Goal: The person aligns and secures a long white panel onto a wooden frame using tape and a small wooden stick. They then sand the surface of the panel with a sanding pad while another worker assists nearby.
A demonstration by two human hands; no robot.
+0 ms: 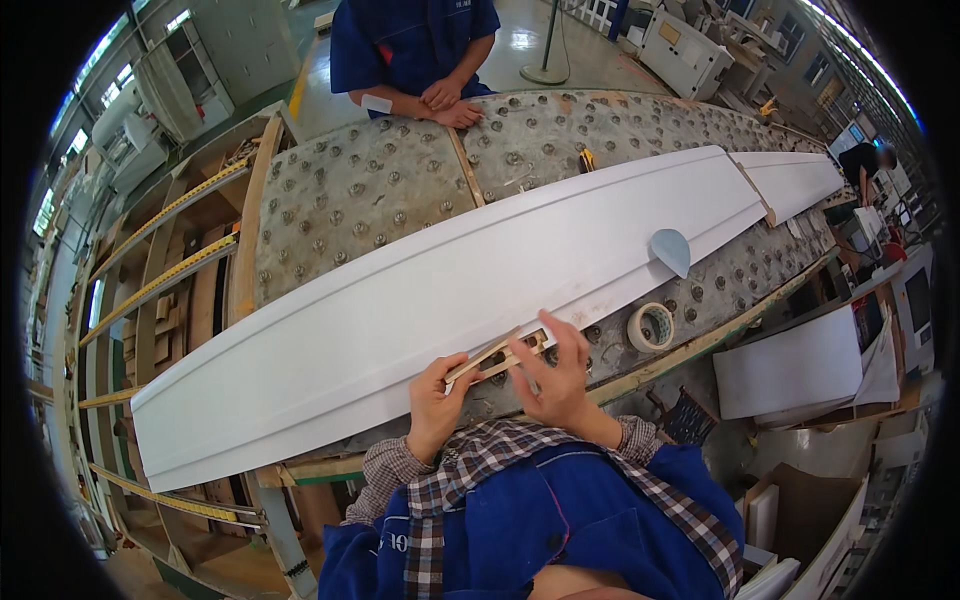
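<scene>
Over the near edge of a long white panel [400, 310], a narrow, light wooden piece with dark gaps along it [463, 374] is held at a slant. My left hand [432, 408] pinches its left end between thumb and fingers. At its right end is my right hand [558, 385], slightly blurred, with thumb and fingers spread apart. Those fingertips lie over or very close to the piece; whether they press on it is unclear. Just right of that hand, a roll of cream tape [651, 328] rests on the studded table. A grey-blue teardrop-shaped piece [671, 251] lies on the panel's near edge.
The table [330, 200] has rows of round metal studs. A yellow-and-black tool [587, 159] lies behind the panel. Across the table, a person in blue [415, 50] leans with hands together. A second white panel [790, 183] adjoins at right. Wooden racks [185, 300] stand left.
</scene>
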